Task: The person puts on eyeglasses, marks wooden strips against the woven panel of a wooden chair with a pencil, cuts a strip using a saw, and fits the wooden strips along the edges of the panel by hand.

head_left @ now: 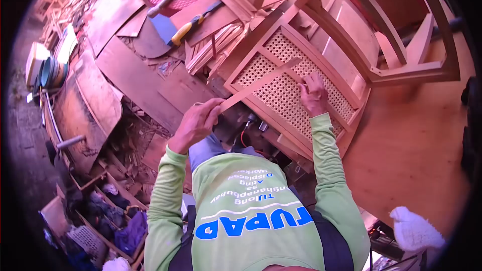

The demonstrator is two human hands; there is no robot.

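Observation:
My left hand (197, 124) is closed around the near end of a thin, flat wooden strip (258, 84). The strip slants up across a wooden frame (246, 68) fitted with woven cane panels (278, 101), its far end lying over the cane. On the right part of the cane rests my right hand (313, 94), fingers curled in a pinch near a crossbar of the frame; whatever they hold, if anything, is hidden. The frame lies tilted in front of my body.
A wooden chair frame (369, 73) stands at upper right beside a broad brown board (401, 145). A handsaw with a yellow handle (182, 34) and a hammer (168, 0) lie upper left among wood scraps. A compartmented box (100, 211) holds cloths at lower left.

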